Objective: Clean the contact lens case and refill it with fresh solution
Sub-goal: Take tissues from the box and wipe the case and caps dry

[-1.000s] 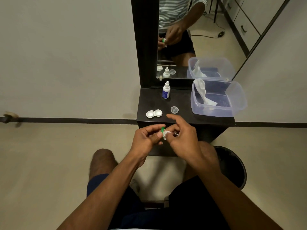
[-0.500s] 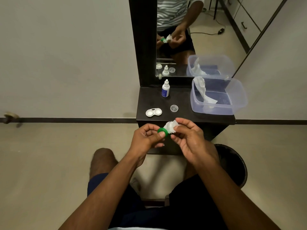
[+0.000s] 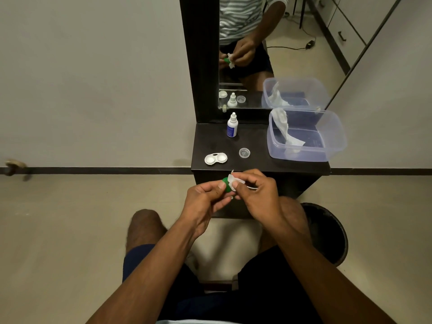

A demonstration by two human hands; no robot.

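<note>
**Green cap wiped with tissue in front of a dark dresser**

A small dark dresser top (image 3: 261,146) stands against a pale wall, with a tall mirror (image 3: 257,54) rising behind it and a beige tiled floor around it. Beyond the hands, on that top, lie the white lens case (image 3: 215,158) with both wells uncovered, a clear cap (image 3: 244,152) just beside it, a small white dropper bottle (image 3: 232,125) farther back, and a clear plastic box (image 3: 327,136) holding tissue, off past the right hand. A dark bin (image 3: 332,232) sits on the floor beside the right forearm.

The left hand (image 3: 203,202) pinches a green cap (image 3: 226,184) between thumb and fingers. The right hand (image 3: 257,197) grips a scrap of white tissue (image 3: 233,180) and presses it against that cap. Both hands meet just short of the dresser's front edge.
</note>
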